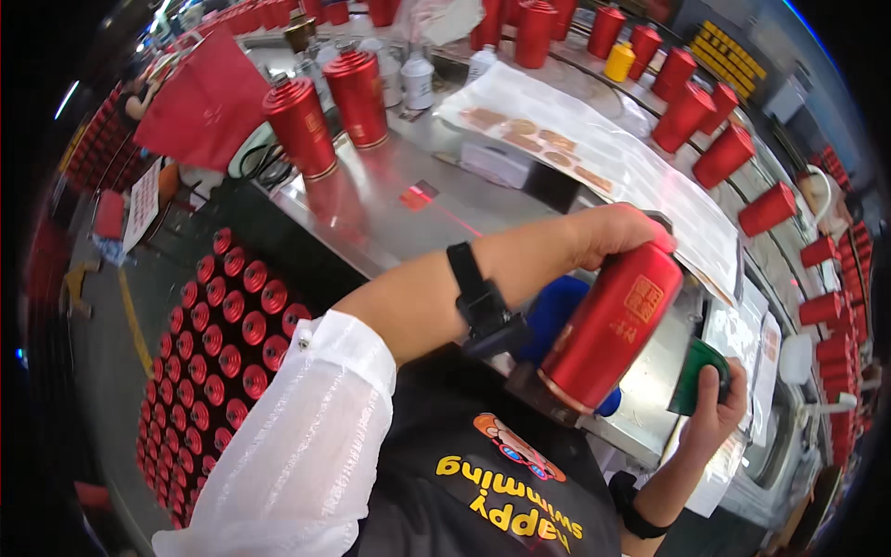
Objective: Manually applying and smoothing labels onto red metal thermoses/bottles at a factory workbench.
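Observation:
My left hand (pixel 614 234) grips the top of a red cylindrical can (pixel 608 330) with a gold square mark, holding it tilted over the steel worktable (pixel 408 213) near my chest. Behind the can sits a blue rounded object (pixel 552 311). My right hand (pixel 719 408) is low at the right and closed around a small green object (pixel 694 371), just beside the can's lower end. A black watch is on my left wrist.
Two red cans (pixel 329 111) stand upright at the table's far left. A sheet of labels (pixel 594 153) lies across the table. A curved row of red cans (pixel 733 153) runs along the right. Several red cans (pixel 227 343) fill a crate on the floor at left.

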{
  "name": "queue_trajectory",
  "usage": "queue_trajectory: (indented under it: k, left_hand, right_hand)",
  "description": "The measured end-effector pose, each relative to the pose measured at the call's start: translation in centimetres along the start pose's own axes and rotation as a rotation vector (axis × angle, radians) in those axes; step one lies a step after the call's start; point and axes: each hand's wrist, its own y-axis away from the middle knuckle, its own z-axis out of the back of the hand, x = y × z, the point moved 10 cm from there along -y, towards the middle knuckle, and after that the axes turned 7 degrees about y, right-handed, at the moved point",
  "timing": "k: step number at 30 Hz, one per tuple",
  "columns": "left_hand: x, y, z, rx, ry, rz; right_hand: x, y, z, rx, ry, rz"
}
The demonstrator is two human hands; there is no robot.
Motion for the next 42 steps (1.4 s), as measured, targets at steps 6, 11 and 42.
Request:
queue_trajectory:
  k: [6, 11, 42]
  left_hand:
    - [-12.3, 14.9, 7.9, -0.276, -0.128, -0.87]
    - [-20.8, 23.0, 17.3, -0.742, -0.462, -1.181]
    - [-12.8, 25.9, 16.4, -0.927, -1.166, -1.144]
  right_hand:
    - [-0.2, -2.0, 1.3, -0.038, -0.098, 0.012]
    - [1.0, -6.9, -0.2, -0.013, 0.039, 0.075]
    - [-1.7, -46.3, -29.0, 0.114, 0.827, 0.393]
